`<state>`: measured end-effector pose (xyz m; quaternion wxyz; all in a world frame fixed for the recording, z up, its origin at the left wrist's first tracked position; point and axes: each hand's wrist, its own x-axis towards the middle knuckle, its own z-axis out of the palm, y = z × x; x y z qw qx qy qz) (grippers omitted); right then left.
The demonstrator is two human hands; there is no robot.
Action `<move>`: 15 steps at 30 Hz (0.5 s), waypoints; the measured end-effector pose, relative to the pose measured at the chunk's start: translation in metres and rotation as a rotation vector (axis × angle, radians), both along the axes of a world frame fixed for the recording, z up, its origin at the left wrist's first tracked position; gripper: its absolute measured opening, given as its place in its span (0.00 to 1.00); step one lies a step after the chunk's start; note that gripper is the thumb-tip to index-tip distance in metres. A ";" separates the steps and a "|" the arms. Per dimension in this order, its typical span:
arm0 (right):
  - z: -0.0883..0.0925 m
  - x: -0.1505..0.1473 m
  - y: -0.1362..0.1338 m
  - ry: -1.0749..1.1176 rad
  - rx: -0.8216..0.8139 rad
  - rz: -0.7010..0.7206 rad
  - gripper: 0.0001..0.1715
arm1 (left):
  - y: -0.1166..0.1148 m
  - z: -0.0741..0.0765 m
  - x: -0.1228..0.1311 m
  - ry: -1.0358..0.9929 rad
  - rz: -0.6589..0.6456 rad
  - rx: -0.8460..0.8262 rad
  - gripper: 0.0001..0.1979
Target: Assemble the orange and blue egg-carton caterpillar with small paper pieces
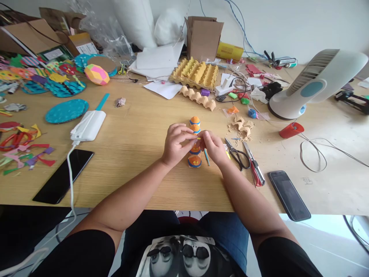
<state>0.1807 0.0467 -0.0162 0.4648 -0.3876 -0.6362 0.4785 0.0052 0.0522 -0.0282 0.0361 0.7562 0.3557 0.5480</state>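
A row of orange and blue painted egg-carton cups (195,161) runs away from me at the middle of the table. The nearest cup shows yellow eyes. Over the row, my left hand (179,144) and my right hand (212,146) meet at the fingertips. A tiny yellow piece (198,138) shows between them; both hands seem closed on it. A thin blue stick (206,157) lies just right of the row, below my right hand. Black-handled scissors (238,154) and a red utility knife (255,165) lie further right.
Phones (289,195) lie at both sides, with a white power bank (89,125) on the left. Behind are yellow egg trays (196,73) and a cardboard box (204,38). A white fan (314,84) and red cup (291,130) stand right; paper scraps (25,154) lie left.
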 end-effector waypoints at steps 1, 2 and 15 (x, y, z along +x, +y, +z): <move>0.001 0.001 0.001 0.051 -0.046 0.037 0.29 | 0.000 0.000 -0.001 -0.001 0.009 0.000 0.01; 0.001 0.001 0.002 0.093 -0.086 0.066 0.27 | 0.000 0.001 -0.001 0.004 0.019 -0.005 0.01; 0.003 0.003 0.006 0.190 -0.249 0.113 0.27 | 0.001 0.002 -0.004 0.116 0.022 0.013 0.03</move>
